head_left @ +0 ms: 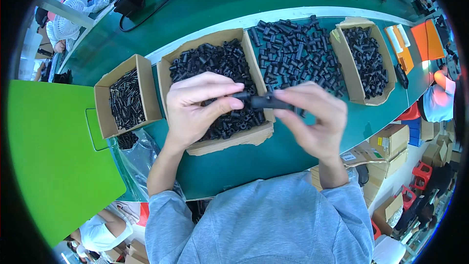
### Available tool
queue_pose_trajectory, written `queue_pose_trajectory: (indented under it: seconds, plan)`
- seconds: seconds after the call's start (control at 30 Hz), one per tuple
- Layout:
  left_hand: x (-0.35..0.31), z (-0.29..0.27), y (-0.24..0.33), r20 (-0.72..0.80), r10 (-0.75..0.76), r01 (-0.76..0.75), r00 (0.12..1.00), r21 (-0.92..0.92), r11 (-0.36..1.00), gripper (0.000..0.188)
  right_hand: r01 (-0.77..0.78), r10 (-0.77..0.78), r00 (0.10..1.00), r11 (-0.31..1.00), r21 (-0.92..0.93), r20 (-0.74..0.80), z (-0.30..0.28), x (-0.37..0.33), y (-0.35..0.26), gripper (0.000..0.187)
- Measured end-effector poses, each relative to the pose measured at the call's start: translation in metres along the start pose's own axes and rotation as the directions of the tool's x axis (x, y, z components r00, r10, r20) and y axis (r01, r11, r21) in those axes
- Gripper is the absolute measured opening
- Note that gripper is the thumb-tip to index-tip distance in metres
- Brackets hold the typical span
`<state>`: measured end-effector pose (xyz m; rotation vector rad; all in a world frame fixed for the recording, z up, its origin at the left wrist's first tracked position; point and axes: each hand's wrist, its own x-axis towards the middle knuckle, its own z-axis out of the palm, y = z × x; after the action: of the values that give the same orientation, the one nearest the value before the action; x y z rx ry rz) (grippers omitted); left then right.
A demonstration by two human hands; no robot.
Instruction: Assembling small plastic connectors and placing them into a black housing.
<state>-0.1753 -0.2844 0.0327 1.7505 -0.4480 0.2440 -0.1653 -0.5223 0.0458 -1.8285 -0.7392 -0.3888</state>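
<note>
Three boxes of black parts sit on the green bench (293, 142): the big box (215, 39) right behind the fingers, a small box (146, 88) off left, another box (347, 54) off right, with one loose pile (298, 54) between. Left hand (195, 107) and right hand (312, 117) each pinch one end of a black piece (261, 100), fingertips pressed together on it. It looks to be two parts meeting; skewed pushing could jam them, or one could slip and drop among the lookalikes below.

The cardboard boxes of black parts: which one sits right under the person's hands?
The middle box, the largest; both hands hover above it, while the other two boxes stand off to either side.
</note>
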Motion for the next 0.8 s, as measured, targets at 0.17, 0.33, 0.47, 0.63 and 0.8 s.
queue_pose_trajectory:
  seconds: [0.17,0.33,0.47,0.63,0.8]
  plan:
    - [0.003,-0.004,0.003,0.029,0.060,-0.061,0.998,0.049,0.997,0.030,0.006,-0.004,0.999,0.998,-0.057,0.042,0.015,0.013,-0.002,0.031]
    - [0.002,-0.002,0.004,-0.043,-0.076,0.079,0.996,0.059,0.995,0.027,-0.113,0.105,0.978,0.993,0.033,0.182,0.017,0.022,0.012,0.030]
    - [0.005,-0.012,0.002,-0.094,-0.102,0.114,0.990,0.121,0.986,0.021,-0.193,0.164,0.966,0.972,0.137,0.200,0.038,0.027,0.024,0.038]
    - [0.010,-0.032,-0.003,-0.321,-0.120,0.132,0.939,0.016,0.991,0.020,0.111,0.036,0.919,0.933,-0.344,0.393,0.062,0.020,0.034,0.036]
    - [0.008,-0.035,-0.004,-0.329,-0.107,0.127,0.938,0.039,0.991,0.020,0.168,0.064,0.872,0.892,-0.419,0.486,0.081,0.012,0.034,0.020]
